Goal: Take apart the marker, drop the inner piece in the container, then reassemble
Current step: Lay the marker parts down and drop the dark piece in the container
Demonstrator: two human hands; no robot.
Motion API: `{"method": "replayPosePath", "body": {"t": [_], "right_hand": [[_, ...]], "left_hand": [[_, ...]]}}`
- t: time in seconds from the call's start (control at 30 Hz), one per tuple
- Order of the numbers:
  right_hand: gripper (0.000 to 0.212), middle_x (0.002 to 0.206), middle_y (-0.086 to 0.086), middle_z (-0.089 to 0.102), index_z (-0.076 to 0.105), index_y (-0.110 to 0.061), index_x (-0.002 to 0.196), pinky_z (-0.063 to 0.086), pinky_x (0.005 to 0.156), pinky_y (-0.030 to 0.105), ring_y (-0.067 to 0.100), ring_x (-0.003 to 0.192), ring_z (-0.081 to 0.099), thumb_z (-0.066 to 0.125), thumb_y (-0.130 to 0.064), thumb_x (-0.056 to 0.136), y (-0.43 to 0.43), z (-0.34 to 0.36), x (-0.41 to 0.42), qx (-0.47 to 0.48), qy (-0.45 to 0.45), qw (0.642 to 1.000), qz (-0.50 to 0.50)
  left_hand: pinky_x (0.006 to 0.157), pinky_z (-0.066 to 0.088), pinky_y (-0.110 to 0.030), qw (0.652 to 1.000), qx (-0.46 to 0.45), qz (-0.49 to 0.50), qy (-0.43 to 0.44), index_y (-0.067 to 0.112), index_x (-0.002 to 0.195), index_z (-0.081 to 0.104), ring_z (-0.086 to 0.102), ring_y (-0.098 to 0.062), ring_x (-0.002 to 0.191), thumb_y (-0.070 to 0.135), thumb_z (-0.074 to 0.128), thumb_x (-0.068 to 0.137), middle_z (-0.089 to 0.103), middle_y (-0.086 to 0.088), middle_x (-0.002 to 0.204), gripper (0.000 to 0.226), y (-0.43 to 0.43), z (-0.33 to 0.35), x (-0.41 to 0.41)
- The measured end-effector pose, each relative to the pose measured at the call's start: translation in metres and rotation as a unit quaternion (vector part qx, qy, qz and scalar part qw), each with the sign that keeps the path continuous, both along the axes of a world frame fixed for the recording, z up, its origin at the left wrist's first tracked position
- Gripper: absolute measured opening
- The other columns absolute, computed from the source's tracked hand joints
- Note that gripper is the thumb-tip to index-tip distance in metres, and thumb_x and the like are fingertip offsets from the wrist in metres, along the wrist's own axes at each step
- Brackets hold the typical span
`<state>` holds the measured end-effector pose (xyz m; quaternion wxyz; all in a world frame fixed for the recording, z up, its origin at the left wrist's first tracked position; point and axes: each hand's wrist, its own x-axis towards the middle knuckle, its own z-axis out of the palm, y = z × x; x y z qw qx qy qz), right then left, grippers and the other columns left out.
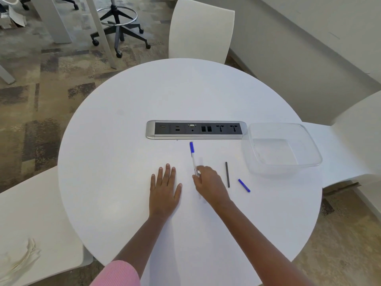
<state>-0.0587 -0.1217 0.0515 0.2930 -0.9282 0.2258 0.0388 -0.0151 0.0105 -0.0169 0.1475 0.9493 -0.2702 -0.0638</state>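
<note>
White worktop [127, 162], clear container [305, 153], marker [193, 157] white with blue cap, black rod [227, 174], pink sleeve [121, 273].

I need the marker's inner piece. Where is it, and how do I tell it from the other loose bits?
Start at the clear container on the round table's right side. Just left of it lies the inner piece, a thin dark rod. Unlike the short blue cap beside it, it is long and black.

A single wide-angle camera is looking forward and steeply down from the person's head, sitting close above the near edge of the round white tabletop [127, 141]. It is taking in the whole tabletop, both forearms reaching in from below, and chairs, carpet and wall bending away around the edges.
</note>
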Motion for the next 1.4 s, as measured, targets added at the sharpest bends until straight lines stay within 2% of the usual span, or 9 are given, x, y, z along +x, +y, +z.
{"method": "replayPosePath", "body": {"t": [0.2,0.4,0.57,0.73,0.93,1.07,1.17,1.27,1.4], "right_hand": [[0.020,0.104,0.022,0.058,0.049,0.001,0.102,0.043,0.075,0.037,0.036,0.093,0.057,0.040,-0.013,0.091,0.013,-0.019,0.006,-0.023,0.087,0.996,0.014],[0.017,0.102,0.022,0.059,0.045,0.000,0.102,0.035,0.065,0.031,0.036,0.090,0.058,0.042,-0.011,0.091,0.015,-0.026,0.008,-0.023,0.082,0.996,-0.001],[0.026,0.107,0.020,0.056,0.045,-0.001,0.109,0.044,0.075,0.038,0.037,0.095,0.056,0.044,-0.021,0.092,0.011,-0.025,0.006,-0.016,0.074,0.997,-0.010],[0.021,0.107,0.018,0.053,0.049,-0.003,0.109,0.044,0.074,0.036,0.033,0.100,0.049,0.040,-0.008,0.090,-0.008,-0.028,-0.009,-0.066,0.019,0.997,-0.033],[0.017,0.102,0.016,0.057,0.051,-0.002,0.101,0.045,0.073,0.037,0.029,0.097,0.049,0.041,-0.006,0.089,-0.020,-0.035,-0.020,-0.087,0.043,0.995,-0.025],[0.021,0.102,0.016,0.060,0.054,0.000,0.099,0.047,0.076,0.036,0.028,0.096,0.051,0.037,-0.002,0.088,-0.025,-0.033,-0.020,-0.089,0.046,0.995,-0.003],[0.020,0.102,0.017,0.060,0.056,0.002,0.099,0.045,0.080,0.037,0.030,0.099,0.050,0.040,-0.003,0.087,-0.038,-0.018,-0.022,-0.083,0.004,0.996,0.005],[0.014,0.093,0.018,0.060,0.058,0.001,0.092,0.043,0.075,0.039,0.032,0.093,0.052,0.050,-0.004,0.083,-0.066,0.011,-0.023,-0.108,-0.090,0.990,-0.004],[0.008,0.083,0.019,0.062,0.060,-0.001,0.085,0.047,0.064,0.041,0.035,0.083,0.055,0.058,-0.002,0.077,-0.122,0.047,-0.021,-0.191,-0.166,0.967,-0.033]], "left_hand": [[0.107,0.026,-0.054,1.000,-0.019,0.001,-0.004,0.004,0.136,0.044,0.037,-0.037,0.132,0.025,0.052,0.088,0.040,-0.016,0.145,0.054,0.000,-0.003,0.000],[0.103,0.032,-0.055,1.000,-0.014,0.002,-0.009,0.004,0.133,0.049,0.042,-0.037,0.129,0.032,0.036,0.089,0.045,-0.017,0.141,0.054,-0.001,-0.001,0.000],[0.102,0.034,-0.056,1.000,-0.016,-0.001,-0.014,0.003,0.132,0.050,0.044,-0.038,0.127,0.034,0.029,0.087,0.047,-0.017,0.140,0.059,-0.001,-0.001,0.000],[0.098,0.036,-0.058,1.000,-0.017,-0.002,-0.022,0.001,0.129,0.053,0.047,-0.040,0.124,0.033,0.030,0.086,0.050,-0.019,0.136,0.058,-0.003,-0.001,0.001],[0.095,0.038,-0.060,1.000,-0.006,-0.005,-0.026,-0.001,0.126,0.055,0.049,-0.042,0.121,0.024,0.050,0.086,0.052,-0.022,0.134,0.048,-0.012,0.001,0.007],[0.103,0.031,-0.058,1.000,-0.016,0.003,0.000,-0.001,0.132,0.048,0.041,-0.041,0.128,0.018,0.065,0.085,0.044,-0.022,0.140,0.053,-0.019,0.002,0.011],[0.098,0.035,-0.060,1.000,-0.015,0.003,0.003,-0.003,0.128,0.052,0.046,-0.043,0.123,0.014,0.071,0.080,0.049,-0.024,0.136,0.054,-0.025,0.003,0.012],[0.099,0.034,-0.060,1.000,-0.017,0.005,0.002,-0.003,0.128,0.051,0.045,-0.044,0.124,0.014,0.070,0.081,0.048,-0.024,0.136,0.053,-0.029,0.004,0.013],[0.106,0.027,-0.055,1.000,-0.018,0.013,0.008,0.000,0.134,0.045,0.037,-0.040,0.131,0.024,0.048,0.094,0.041,-0.020,0.143,0.047,-0.031,0.003,0.012]]}}
